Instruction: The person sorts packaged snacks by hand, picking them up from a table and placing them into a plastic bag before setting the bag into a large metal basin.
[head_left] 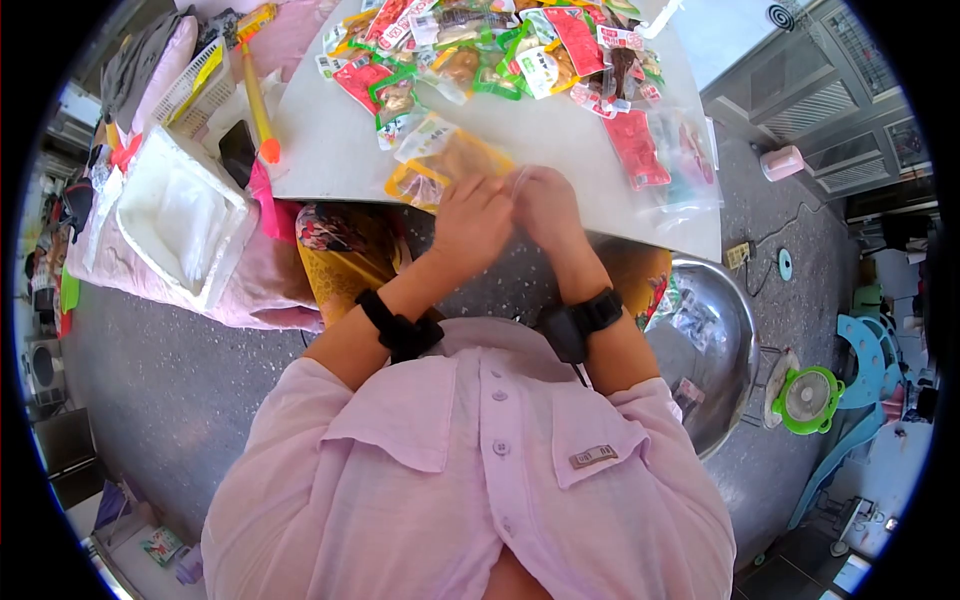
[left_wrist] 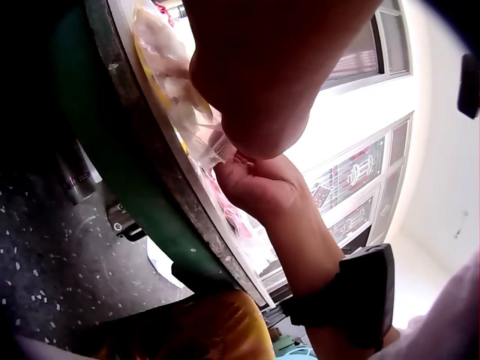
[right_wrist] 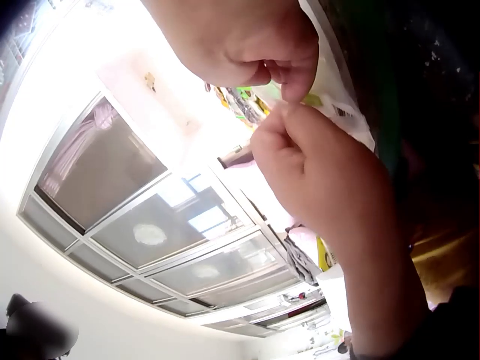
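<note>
At the table's near edge lies a clear and yellow food packet (head_left: 430, 165), its right end at the hands. My left hand (head_left: 475, 215) has curled fingers and pinches that end. Beside it my right hand (head_left: 548, 208), also curled, pinches the corner. The left wrist view shows the packet's clear end (left_wrist: 214, 142) running to the right hand (left_wrist: 262, 184), below the dark left hand (left_wrist: 262, 67). In the right wrist view the left hand (right_wrist: 322, 165) and right hand (right_wrist: 255, 45) meet at the thumbs; the fingertips partly hide the packet's edge.
Several colourful packets (head_left: 460, 60) are heaped at the table's far side. A red packet (head_left: 638, 150) and clear bags (head_left: 690, 165) lie right. A white foam box (head_left: 180, 215) stands left, a metal basin (head_left: 735, 350) at lower right, near a green fan (head_left: 808, 400).
</note>
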